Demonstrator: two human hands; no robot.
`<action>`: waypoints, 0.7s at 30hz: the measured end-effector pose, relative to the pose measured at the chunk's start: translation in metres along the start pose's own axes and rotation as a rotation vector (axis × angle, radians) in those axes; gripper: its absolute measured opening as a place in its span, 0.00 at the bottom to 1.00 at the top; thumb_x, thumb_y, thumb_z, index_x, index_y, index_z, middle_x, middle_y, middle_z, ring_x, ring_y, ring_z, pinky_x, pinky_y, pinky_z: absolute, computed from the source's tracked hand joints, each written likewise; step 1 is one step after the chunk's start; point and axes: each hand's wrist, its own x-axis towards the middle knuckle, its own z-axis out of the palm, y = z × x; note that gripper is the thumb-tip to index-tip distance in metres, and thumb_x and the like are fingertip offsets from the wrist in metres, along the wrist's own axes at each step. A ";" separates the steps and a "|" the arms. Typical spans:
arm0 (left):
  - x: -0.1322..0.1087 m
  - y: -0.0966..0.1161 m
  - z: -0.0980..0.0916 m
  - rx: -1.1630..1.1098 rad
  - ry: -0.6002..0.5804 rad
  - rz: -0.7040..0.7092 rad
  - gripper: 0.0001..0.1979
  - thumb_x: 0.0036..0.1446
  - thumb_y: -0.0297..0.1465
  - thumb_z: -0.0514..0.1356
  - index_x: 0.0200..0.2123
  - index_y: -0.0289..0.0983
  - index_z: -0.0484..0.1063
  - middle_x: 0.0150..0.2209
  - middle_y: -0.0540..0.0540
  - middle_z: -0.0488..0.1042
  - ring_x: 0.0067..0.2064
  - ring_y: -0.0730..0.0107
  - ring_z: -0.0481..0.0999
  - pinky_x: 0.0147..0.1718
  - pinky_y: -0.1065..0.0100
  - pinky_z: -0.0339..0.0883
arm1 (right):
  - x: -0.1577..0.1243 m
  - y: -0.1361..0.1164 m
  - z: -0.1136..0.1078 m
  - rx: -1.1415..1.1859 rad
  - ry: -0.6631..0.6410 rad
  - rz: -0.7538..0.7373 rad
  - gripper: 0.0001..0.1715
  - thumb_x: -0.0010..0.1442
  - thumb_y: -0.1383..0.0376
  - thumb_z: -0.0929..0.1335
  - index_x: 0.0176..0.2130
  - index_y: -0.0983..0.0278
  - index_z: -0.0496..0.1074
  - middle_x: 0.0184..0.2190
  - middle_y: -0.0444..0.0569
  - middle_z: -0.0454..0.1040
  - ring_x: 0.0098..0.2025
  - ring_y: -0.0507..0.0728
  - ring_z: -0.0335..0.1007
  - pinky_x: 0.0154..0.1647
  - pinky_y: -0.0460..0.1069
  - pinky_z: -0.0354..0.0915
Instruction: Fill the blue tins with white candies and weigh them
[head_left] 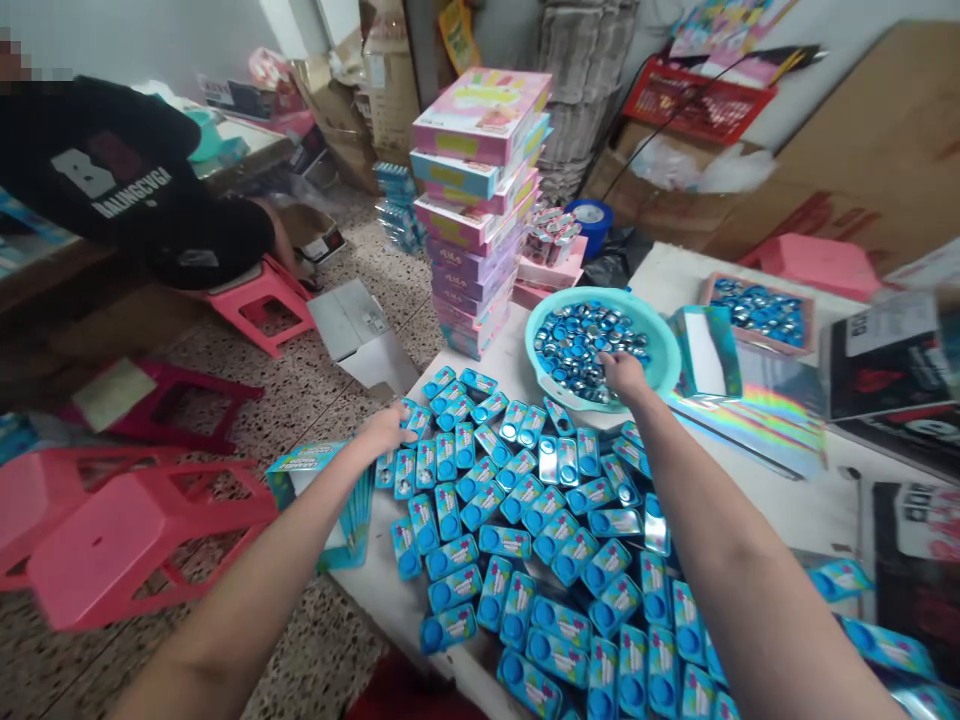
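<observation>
Small round blue-and-silver metal pieces (574,345) lie heaped in a round turquoise plastic basin (664,350), around the right fingers (609,362). Glossy blue rectangular printed tins (505,541), each round-cornered, lie in loose rows beside the left fingers (403,418), spreading rightward from them.

Blue rectangular tins (506,542), many, loosely rowed, 6 o'clock. Left hand (384,432), 8 o'clock, touching the tins at their left edge. Turquoise basin (666,350), 3 o'clock, holding small round blue-and-silver pieces (574,345); right hand (624,373), fingertips among them. Stack of pink, blue and purple boxes (480,200), 12 o'clock. Seated person (127,170), black shirt, 10 o'clock. Pink stool (97,540), 8 o'clock, outermost. Red basket (697,105), between 1 and 2 o'clock.
</observation>
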 end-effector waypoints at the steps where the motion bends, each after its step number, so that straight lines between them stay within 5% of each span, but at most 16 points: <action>1: -0.007 0.002 -0.001 -0.046 0.049 0.019 0.20 0.53 0.39 0.60 0.48 0.40 0.65 0.38 0.46 0.76 0.43 0.61 0.75 0.38 0.68 0.64 | -0.012 -0.006 -0.002 0.073 0.002 0.016 0.20 0.64 0.56 0.57 0.37 0.67 0.69 0.29 0.54 0.72 0.31 0.56 0.68 0.32 0.50 0.66; 3: -0.025 0.013 -0.002 -0.212 0.177 0.135 0.20 0.54 0.38 0.59 0.50 0.41 0.65 0.39 0.47 0.75 0.40 0.63 0.74 0.40 0.67 0.65 | -0.046 -0.021 0.003 0.277 -0.068 0.033 0.19 0.63 0.54 0.58 0.36 0.65 0.68 0.25 0.48 0.69 0.23 0.50 0.62 0.23 0.45 0.62; 5: -0.049 0.032 0.001 -0.444 0.266 0.370 0.22 0.54 0.35 0.59 0.53 0.42 0.64 0.45 0.48 0.73 0.39 0.67 0.73 0.41 0.67 0.66 | -0.095 -0.036 0.020 0.627 -0.281 0.060 0.16 0.60 0.53 0.63 0.34 0.64 0.67 0.21 0.42 0.65 0.17 0.45 0.52 0.15 0.41 0.52; 7: -0.073 0.051 0.010 -0.628 0.265 0.655 0.22 0.53 0.32 0.60 0.53 0.43 0.66 0.51 0.47 0.70 0.42 0.68 0.72 0.43 0.66 0.66 | -0.149 -0.047 0.044 0.976 -0.614 0.176 0.18 0.53 0.53 0.69 0.32 0.64 0.67 0.20 0.40 0.64 0.15 0.43 0.46 0.12 0.39 0.44; 10: -0.099 0.061 0.031 -0.708 0.173 0.869 0.14 0.53 0.28 0.60 0.44 0.41 0.73 0.45 0.48 0.73 0.46 0.67 0.72 0.46 0.67 0.64 | -0.219 -0.051 0.084 1.214 -0.830 0.335 0.19 0.44 0.58 0.75 0.30 0.67 0.68 0.17 0.38 0.60 0.16 0.42 0.48 0.12 0.37 0.42; 13: -0.112 0.046 0.051 -0.727 0.114 0.742 0.07 0.52 0.27 0.60 0.36 0.39 0.75 0.36 0.50 0.75 0.41 0.69 0.73 0.43 0.69 0.65 | -0.256 -0.044 0.117 1.394 -0.932 0.538 0.19 0.40 0.65 0.77 0.27 0.67 0.67 0.16 0.36 0.59 0.16 0.41 0.49 0.12 0.36 0.43; 16: -0.118 0.030 0.061 -0.734 0.202 0.549 0.04 0.52 0.28 0.60 0.32 0.37 0.74 0.35 0.49 0.73 0.38 0.69 0.72 0.39 0.69 0.65 | -0.268 -0.041 0.139 1.485 -0.976 0.700 0.17 0.46 0.62 0.76 0.27 0.67 0.65 0.19 0.40 0.64 0.17 0.42 0.54 0.11 0.36 0.44; 21: -0.122 0.030 0.066 -0.696 0.201 0.609 0.05 0.51 0.26 0.58 0.32 0.37 0.73 0.36 0.48 0.73 0.39 0.69 0.72 0.40 0.68 0.65 | -0.265 -0.050 0.156 1.510 -0.755 0.723 0.17 0.50 0.59 0.74 0.28 0.65 0.65 0.18 0.39 0.65 0.16 0.43 0.57 0.10 0.36 0.45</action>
